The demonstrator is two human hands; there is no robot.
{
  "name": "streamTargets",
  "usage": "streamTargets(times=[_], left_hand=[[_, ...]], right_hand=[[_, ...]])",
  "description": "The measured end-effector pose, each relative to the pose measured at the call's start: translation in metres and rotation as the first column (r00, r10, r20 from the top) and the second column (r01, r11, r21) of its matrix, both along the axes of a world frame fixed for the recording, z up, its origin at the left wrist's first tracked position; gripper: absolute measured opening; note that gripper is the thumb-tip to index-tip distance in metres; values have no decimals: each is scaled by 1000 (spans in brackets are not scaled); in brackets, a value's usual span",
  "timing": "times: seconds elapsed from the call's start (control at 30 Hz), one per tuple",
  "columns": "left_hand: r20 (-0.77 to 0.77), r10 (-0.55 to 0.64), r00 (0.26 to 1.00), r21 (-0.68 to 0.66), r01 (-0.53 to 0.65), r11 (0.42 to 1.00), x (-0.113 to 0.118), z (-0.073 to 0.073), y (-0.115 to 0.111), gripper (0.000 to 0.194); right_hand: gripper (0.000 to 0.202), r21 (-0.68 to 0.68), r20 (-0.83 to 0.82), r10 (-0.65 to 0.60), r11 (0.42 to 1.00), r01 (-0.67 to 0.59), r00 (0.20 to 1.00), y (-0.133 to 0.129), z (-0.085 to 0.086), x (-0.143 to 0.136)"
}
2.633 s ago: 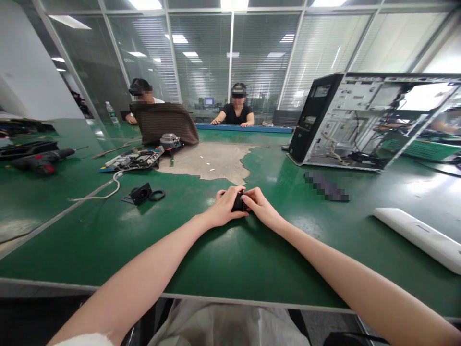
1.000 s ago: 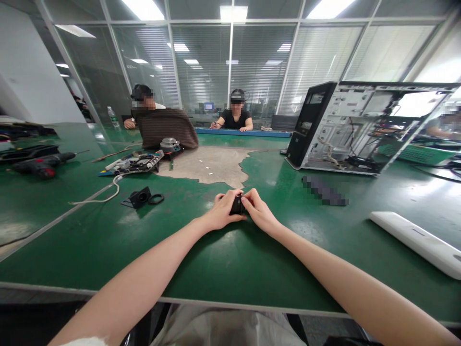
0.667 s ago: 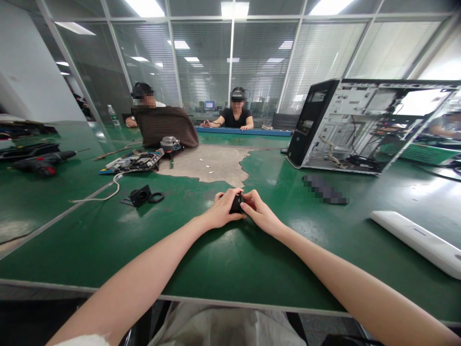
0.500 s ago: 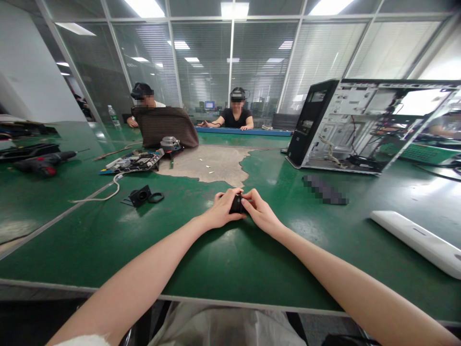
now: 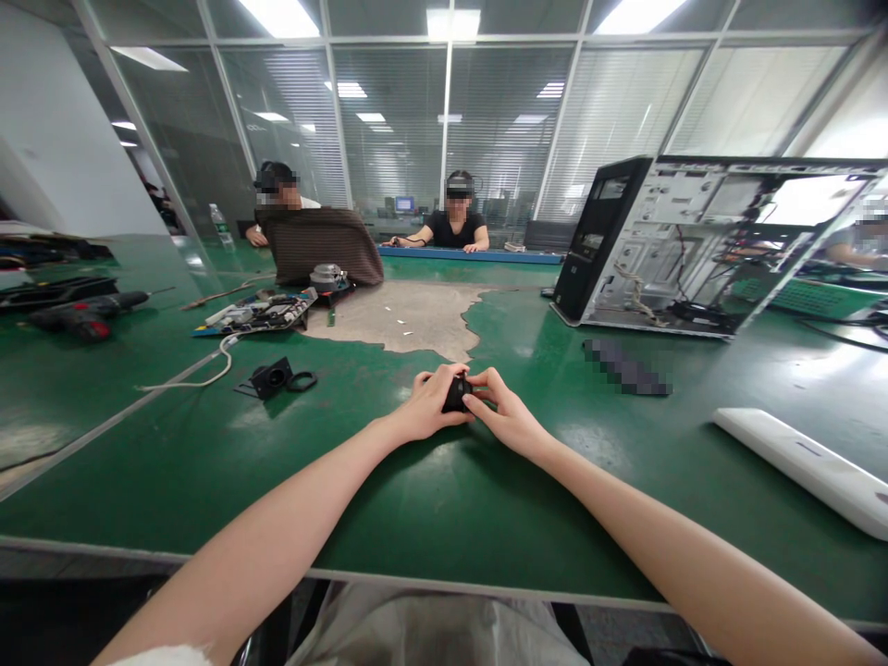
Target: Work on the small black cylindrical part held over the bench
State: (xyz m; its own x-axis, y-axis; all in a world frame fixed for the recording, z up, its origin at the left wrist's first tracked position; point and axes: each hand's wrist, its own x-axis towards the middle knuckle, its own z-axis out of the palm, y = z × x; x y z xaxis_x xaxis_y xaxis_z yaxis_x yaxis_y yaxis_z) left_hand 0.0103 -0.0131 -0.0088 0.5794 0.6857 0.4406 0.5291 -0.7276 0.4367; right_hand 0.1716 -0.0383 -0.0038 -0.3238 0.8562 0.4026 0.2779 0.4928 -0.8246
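Note:
A small black rounded part (image 5: 456, 394), its exact kind not clear, is between my two hands just above or on the green table (image 5: 430, 518). My left hand (image 5: 431, 403) wraps round its left side, thumb below and fingers over the top. At its right end, my right hand (image 5: 500, 407) pinches it between thumb and fingers. Much of the part is hidden behind the fingers. To the left lie a black camera-like module (image 5: 272, 377) on a bracket and a black ring (image 5: 302, 380).
An open computer case (image 5: 666, 245) stands at right, with a white elongated device (image 5: 797, 462) nearer. Left are a circuit board (image 5: 258, 313), a white cable (image 5: 220, 368) and a power drill (image 5: 87, 314). A brown cloth-covered object (image 5: 319, 245) stands before one person; another sits opposite.
My right hand's fingers have shifted slightly on the black part, its thumb a little lower and to the left. My left hand keeps its hold.

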Motion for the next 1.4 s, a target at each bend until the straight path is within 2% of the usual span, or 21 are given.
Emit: streamTargets(times=[0.13,0.23,0.37,0.5,0.63,0.77,0.83,1.07,1.3,1.4], left_hand=[[0,3,1000,-3,-3,1000,1,1,0,63],[-2,0,1000,-10,0,1000,1,2,-1,62],[-5,2,1000,-10,-2,1000,1,2,-1,63],[2,1,1000,-2,-1,1000,0,1,-1,62],[3,-2,1000,9,2,1000,0,1,-1,63],[-3,-4,1000,8,4,1000,0,1,0,63],[-6,-4,1000,1,4,1000,0,1,0,63],[-4,7,1000,-13,-7,1000,0,1,-1,64],[-6,10,1000,-3,-10,1000,1,1,-1,64],[-4,-1,1000,3,1,1000,1,1,0,63]], right_hand=[[12,14,-5,-85,996,85,996,6,-2,-2],[17,-38,-26,-89,995,88,996,14,-7,-1],[17,-97,-21,-22,995,19,1000,15,-7,3],[17,-67,-34,92,993,-94,995,6,2,6],[13,-97,-95,64,993,-74,993,6,4,5],[20,-183,-164,39,981,-70,986,15,1,3],[23,-209,-149,35,976,-66,988,17,1,4],[24,-154,-116,160,972,-177,980,10,5,11],[19,-153,-132,24,987,-45,991,16,1,5],[21,-211,-110,21,976,-44,994,16,1,4]])
